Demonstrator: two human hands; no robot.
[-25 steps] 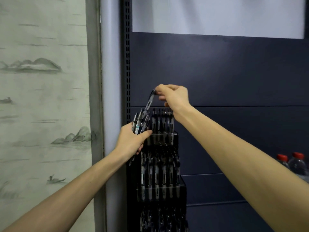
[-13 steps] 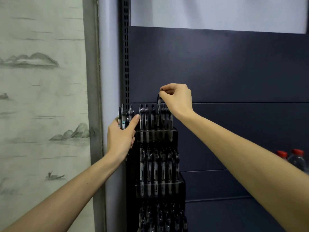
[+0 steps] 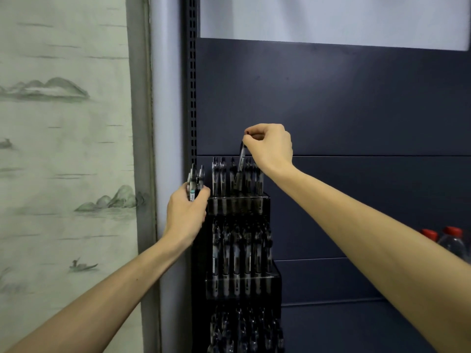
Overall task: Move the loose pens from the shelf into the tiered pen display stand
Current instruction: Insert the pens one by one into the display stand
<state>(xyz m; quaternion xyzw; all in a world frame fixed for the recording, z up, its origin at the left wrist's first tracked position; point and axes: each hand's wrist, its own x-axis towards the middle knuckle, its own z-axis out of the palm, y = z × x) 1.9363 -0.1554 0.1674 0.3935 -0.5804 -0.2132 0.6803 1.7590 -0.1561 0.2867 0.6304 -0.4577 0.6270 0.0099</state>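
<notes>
Far left, a wall hanging [image 3: 63,149] with inked hills and a small boat; no part in the work.

Left hand [image 3: 186,212] raised just beside the stand's top tier, fingers curled round a bundle of pens [image 3: 195,180] held upright, tips above the fist; this is the stock waiting to go in.

Tiered pen display stand [image 3: 239,284] stands against the dark shelf back panel [image 3: 331,98]; top tier holds a row of upright pens, middle tier looks full, lowest tier too dark to count.

Right hand [image 3: 271,146] above the top tier, thumb and fingertips pinching the cap end of a single pen [image 3: 240,164]; the pen is tilted slightly, its lower end down among the top row.

Step in hand, by my reading: seating one pen in a top-tier slot; next calls for straightening it, pushing it down, releasing, then drawing another from the left-hand bundle.

Far right, two red-capped bottles [image 3: 448,240].
</notes>
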